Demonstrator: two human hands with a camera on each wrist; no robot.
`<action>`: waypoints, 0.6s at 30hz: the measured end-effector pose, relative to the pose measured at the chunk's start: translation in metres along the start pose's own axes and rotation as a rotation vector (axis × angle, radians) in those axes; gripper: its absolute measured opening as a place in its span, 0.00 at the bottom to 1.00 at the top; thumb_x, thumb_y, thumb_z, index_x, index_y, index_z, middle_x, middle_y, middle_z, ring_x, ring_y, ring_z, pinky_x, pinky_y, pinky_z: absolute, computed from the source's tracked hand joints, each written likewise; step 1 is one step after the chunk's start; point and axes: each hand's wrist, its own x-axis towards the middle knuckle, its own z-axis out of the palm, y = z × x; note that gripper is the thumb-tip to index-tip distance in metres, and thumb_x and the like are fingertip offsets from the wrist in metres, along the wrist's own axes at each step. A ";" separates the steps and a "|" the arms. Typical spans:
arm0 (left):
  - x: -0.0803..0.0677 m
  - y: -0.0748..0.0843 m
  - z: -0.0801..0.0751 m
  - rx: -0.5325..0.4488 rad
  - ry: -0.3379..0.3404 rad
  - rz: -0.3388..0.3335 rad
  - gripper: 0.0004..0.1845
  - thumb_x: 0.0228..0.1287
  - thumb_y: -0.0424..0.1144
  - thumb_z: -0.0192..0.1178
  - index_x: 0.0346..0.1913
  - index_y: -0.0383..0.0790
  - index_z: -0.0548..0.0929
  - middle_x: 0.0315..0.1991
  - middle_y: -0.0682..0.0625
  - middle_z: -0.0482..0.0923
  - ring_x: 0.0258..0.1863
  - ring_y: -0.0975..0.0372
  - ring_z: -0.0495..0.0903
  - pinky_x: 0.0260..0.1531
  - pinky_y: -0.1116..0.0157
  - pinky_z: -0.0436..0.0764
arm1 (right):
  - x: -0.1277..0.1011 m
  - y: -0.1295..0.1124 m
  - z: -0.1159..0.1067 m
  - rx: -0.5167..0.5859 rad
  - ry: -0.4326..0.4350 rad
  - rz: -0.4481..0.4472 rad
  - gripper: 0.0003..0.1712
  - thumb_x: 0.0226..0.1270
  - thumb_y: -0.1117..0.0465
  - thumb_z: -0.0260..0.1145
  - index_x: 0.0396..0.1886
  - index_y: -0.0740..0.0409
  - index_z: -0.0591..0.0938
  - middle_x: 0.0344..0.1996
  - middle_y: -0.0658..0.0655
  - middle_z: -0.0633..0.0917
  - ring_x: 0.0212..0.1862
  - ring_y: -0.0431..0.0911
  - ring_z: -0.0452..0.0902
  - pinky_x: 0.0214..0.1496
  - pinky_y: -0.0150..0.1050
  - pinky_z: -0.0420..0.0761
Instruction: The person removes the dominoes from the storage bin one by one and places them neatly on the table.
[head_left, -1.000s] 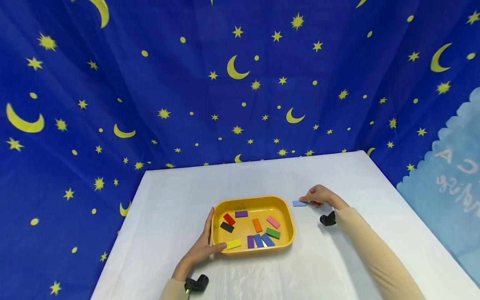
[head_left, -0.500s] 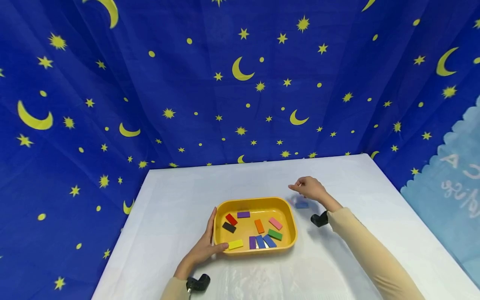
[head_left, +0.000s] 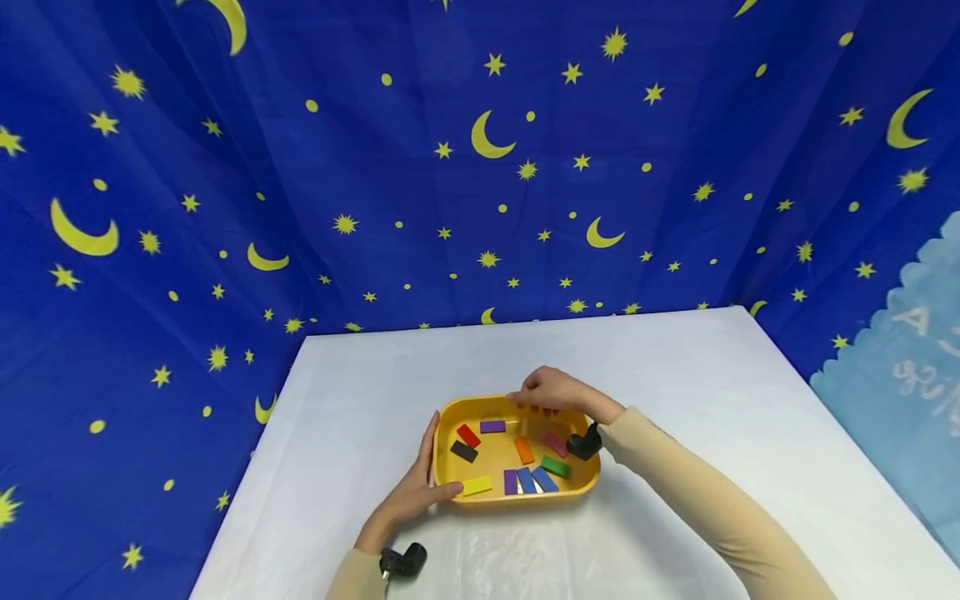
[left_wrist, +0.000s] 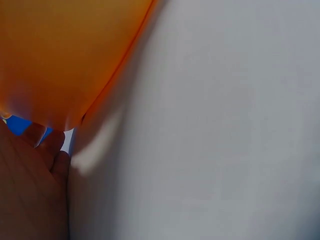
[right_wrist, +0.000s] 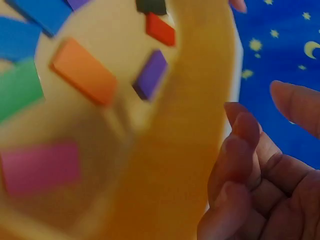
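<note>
A yellow tray (head_left: 450, 403) stands on the white table with several flat, domino-shaped blocks in it. My left hand (head_left: 408, 493) holds its left side, thumb over the near left corner beside a yellow block (head_left: 477, 485). Over the far right part of the tray is my right hand (head_left: 558, 390). In the right wrist view its fingers (right_wrist: 235, 160) are loosely bent, the thumb apart, with nothing between them. Below lie an orange block (right_wrist: 85, 72), a pink block (right_wrist: 42, 167) and a green block (head_left: 555, 467). The light blue block seen earlier right of the tray is not visible now.
Red (head_left: 468, 435), black (head_left: 464, 452), purple (head_left: 492, 427) and blue blocks (head_left: 527, 480) also lie in the tray. A blue star-and-moon cloth (head_left: 420, 192) rises behind the table (head_left: 360, 400). A black wrist camera (head_left: 583, 442) hangs over the tray's right side.
My right hand has left the light blue block on the table, risen, and moved left over the tray. My left hand stays on the tray.
</note>
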 end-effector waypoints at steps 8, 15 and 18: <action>0.001 -0.002 -0.002 -0.002 -0.008 -0.001 0.59 0.52 0.46 0.70 0.74 0.66 0.34 0.76 0.50 0.30 0.72 0.49 0.39 0.63 0.38 0.46 | 0.010 0.001 0.029 -0.058 -0.066 0.131 0.25 0.65 0.44 0.62 0.28 0.64 0.83 0.17 0.55 0.77 0.17 0.44 0.68 0.19 0.33 0.70; 0.002 -0.002 -0.003 -0.012 -0.013 0.008 0.59 0.53 0.46 0.69 0.74 0.66 0.33 0.76 0.51 0.30 0.72 0.49 0.39 0.63 0.38 0.46 | 0.015 0.002 0.046 -0.108 -0.034 0.236 0.24 0.65 0.43 0.62 0.26 0.60 0.80 0.14 0.52 0.71 0.16 0.44 0.65 0.19 0.33 0.65; 0.000 -0.002 -0.002 -0.015 -0.027 -0.009 0.59 0.53 0.48 0.69 0.74 0.68 0.33 0.76 0.52 0.30 0.72 0.49 0.39 0.63 0.38 0.45 | 0.015 0.004 0.054 -0.106 -0.001 0.259 0.24 0.63 0.42 0.63 0.25 0.59 0.79 0.15 0.52 0.73 0.17 0.44 0.67 0.20 0.33 0.66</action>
